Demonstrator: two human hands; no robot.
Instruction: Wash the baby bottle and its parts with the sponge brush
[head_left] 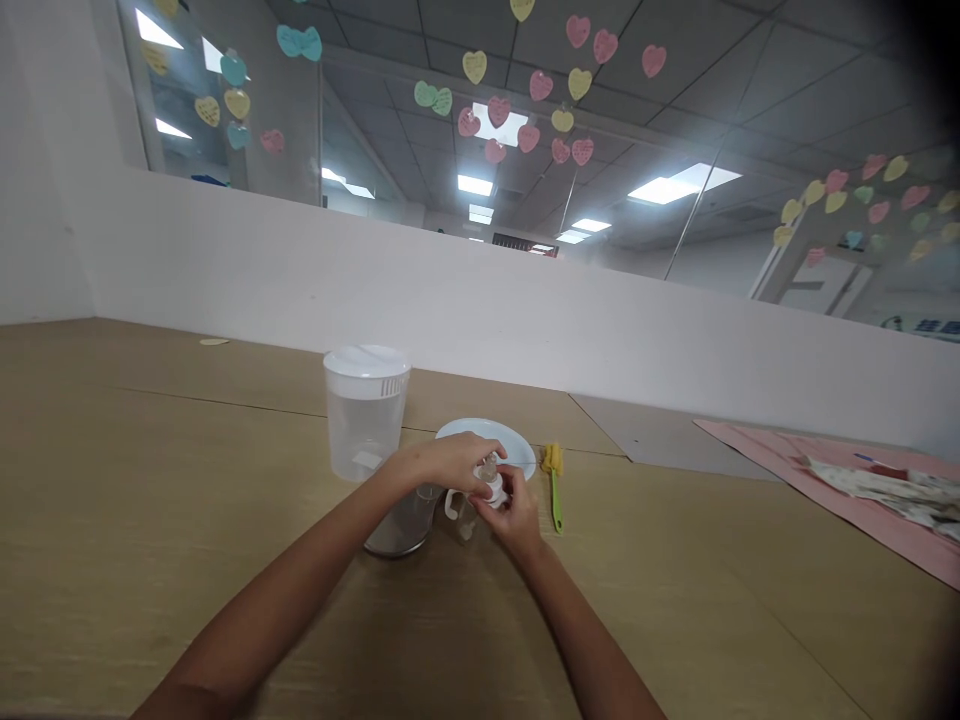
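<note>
The left hand (pixel 442 462) is cupping the top of a small baby bottle (pixel 491 485), and the right hand (pixel 514 515) is pinching its white collar with the fingertips, so both hands are holding it, narrowly closed. Behind the baby bottle, a pale blue plate (pixel 519 450) is lying on the bench (pixel 150 480). To its left, a clear plastic pitcher (pixel 364 435) with a white lid is standing, and a grey-bottomed clear container (pixel 401 525) is sitting just beside it. To its right, a green-handled sponge bottle brush (pixel 555 490) is lying, with a pink mat (pixel 757 450) well beyond.
</note>
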